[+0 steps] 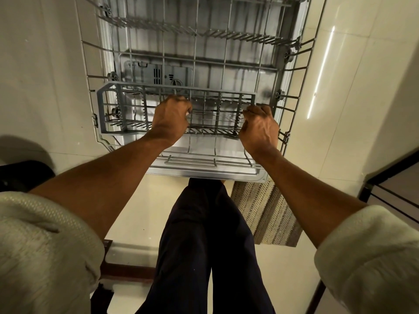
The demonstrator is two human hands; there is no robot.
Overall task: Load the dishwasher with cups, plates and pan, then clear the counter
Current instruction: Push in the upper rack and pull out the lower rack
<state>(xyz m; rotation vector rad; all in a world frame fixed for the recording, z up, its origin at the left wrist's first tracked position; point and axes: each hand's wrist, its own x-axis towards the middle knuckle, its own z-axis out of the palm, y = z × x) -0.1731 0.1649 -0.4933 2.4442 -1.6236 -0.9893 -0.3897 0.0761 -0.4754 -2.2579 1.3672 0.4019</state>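
Grey wire makes up the lower rack (95, 55), which is pulled out over the open dishwasher door (204, 171). No cups, plates or pan show in it. Across its near part lies a long grey plastic basket (106, 109), a cutlery holder by its look, set crosswise with its left end near the rack's left edge.

Both hands are on this basket. The left hand (171, 116) has its fingers curled over the basket's far top rail near the middle, a closed grip on the rail. The right hand (260, 125) has its fingers curled round the basket's right end, also closed on it. Both forearms are bare, with pale sleeves (40, 241) pushed up to the elbows.

Through the rack wires the door's inner face shows, with the detergent dispenser (158, 75) just beyond the basket. Further in, a second wire rack (192, 30) crosses the dishwasher's mouth.

Below the door's edge stand the person's legs in dark trousers (204, 245) on a pale tiled floor (340, 64). A patterned mat (265, 214) lies on the floor just right of the legs, its far end under the door.
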